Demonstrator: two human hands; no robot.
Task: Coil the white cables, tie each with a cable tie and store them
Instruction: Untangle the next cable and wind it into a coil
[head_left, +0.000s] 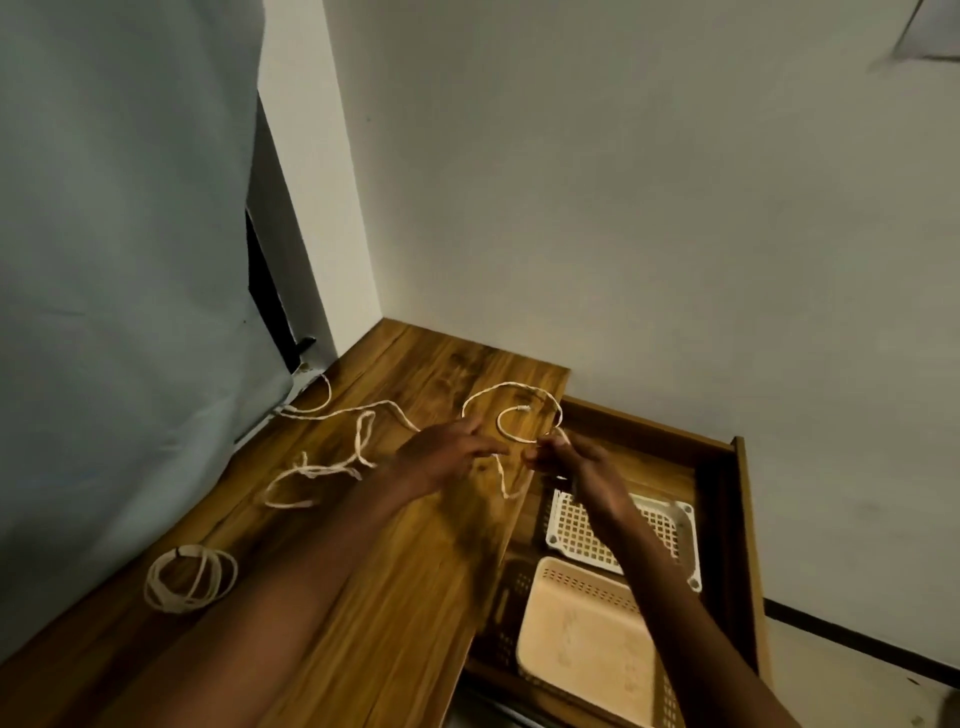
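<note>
A long white cable (332, 415) sprawls loose over the wooden desk (405, 571), with a loop near the desk's far right corner and its plug end (522, 409) inside that loop. My left hand (447, 454) rests on the cable, fingers closed over a strand. My right hand (566, 460) pinches the loop at the desk edge. A second white cable (189, 577) lies coiled and bound with a dark tie at the desk's near left.
An open wooden drawer (727, 519) sits right of the desk, holding a white perforated basket (670, 525) and a peach plastic basket (582, 634). A pale curtain (130, 260) hangs along the left. White walls close the corner behind.
</note>
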